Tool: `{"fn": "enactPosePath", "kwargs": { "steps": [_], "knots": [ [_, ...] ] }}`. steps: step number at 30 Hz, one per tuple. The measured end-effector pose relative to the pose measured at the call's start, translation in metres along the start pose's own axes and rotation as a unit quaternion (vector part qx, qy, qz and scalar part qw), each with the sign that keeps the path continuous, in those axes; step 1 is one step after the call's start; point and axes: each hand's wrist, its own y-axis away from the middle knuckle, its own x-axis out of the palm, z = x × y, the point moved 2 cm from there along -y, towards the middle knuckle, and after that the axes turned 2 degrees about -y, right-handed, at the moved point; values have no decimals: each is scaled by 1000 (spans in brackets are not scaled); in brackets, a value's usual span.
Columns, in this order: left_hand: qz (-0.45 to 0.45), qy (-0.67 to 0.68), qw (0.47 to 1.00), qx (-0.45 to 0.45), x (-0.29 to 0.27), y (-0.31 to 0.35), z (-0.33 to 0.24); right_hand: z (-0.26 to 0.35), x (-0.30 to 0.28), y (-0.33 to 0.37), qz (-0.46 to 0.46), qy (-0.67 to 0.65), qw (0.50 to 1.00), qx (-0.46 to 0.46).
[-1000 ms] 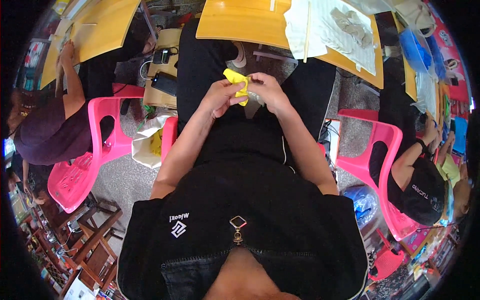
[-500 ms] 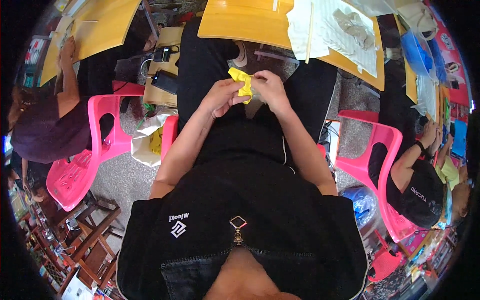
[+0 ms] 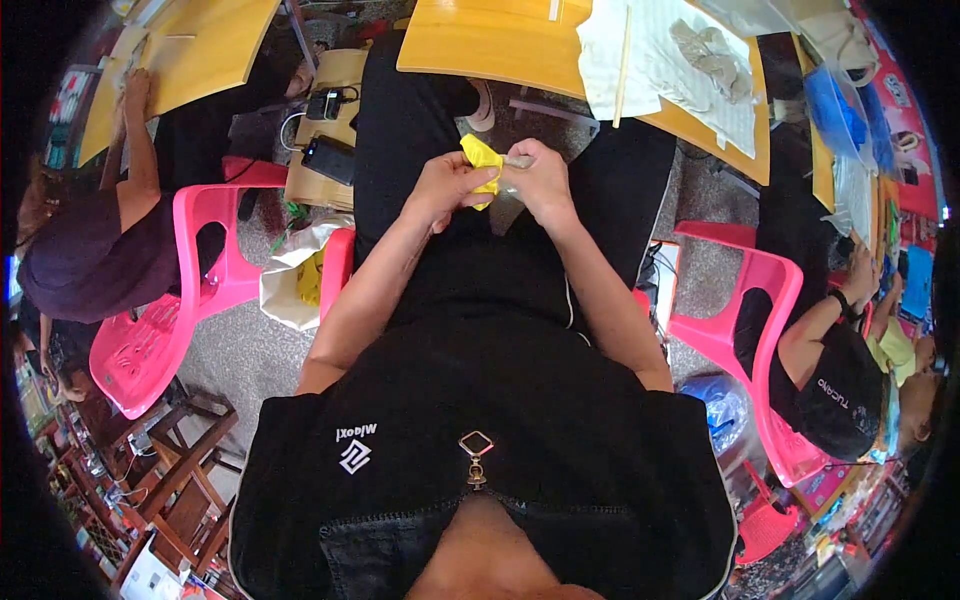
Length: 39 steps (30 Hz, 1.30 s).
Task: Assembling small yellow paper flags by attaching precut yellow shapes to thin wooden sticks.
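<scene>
Reference point: the table point(image 3: 490, 40), a smooth, yellow-brown wooden board. The yellow piece point(image 3: 483, 154) is held off its near edge, on the wearer's side; it is soft, creased and irregular in outline, whether cloth or thin plastic cannot be told. The left hand point(image 3: 445, 190) pinches it between thumb and curled fingers. The right hand point(image 3: 543, 188) has thumb and forefinger closed together at the piece's right edge, beside a small pale item point(image 3: 517, 161) of uncertain kind.

On the table's right half lies a wrinkled white cloth point(image 3: 600, 80), bearing a thin, straight, pale stick point(image 3: 623, 65) and a crumpled grey-beige wad point(image 3: 718, 62).

Containers: left of the table and nearer the wearer, an open white bag point(image 3: 277, 300) with soft, folded walls contains yellow material point(image 3: 311, 277). Right of the table and nearer the wearer, a clear, crinkled plastic bag point(image 3: 737, 418) contains something blue. Beyond the table's right end, a translucent tub point(image 3: 855, 140) holds blue material point(image 3: 832, 97).
</scene>
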Motion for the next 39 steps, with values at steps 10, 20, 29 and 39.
{"fn": "enactPosePath", "kwargs": {
  "steps": [10,20,29,39],
  "knots": [
    [-4,128,992,14,-7,-13,12,-18,7,-6,-50,-26,997,50],
    [-23,14,998,63,3,-4,5,-19,9,-1,-43,-63,995,60],
    [21,84,996,-32,0,-5,9,-13,4,-5,-14,-51,997,56],
    [-20,36,999,23,-4,-18,21,-1,-11,-2,89,-246,957,122]
  ]
}}
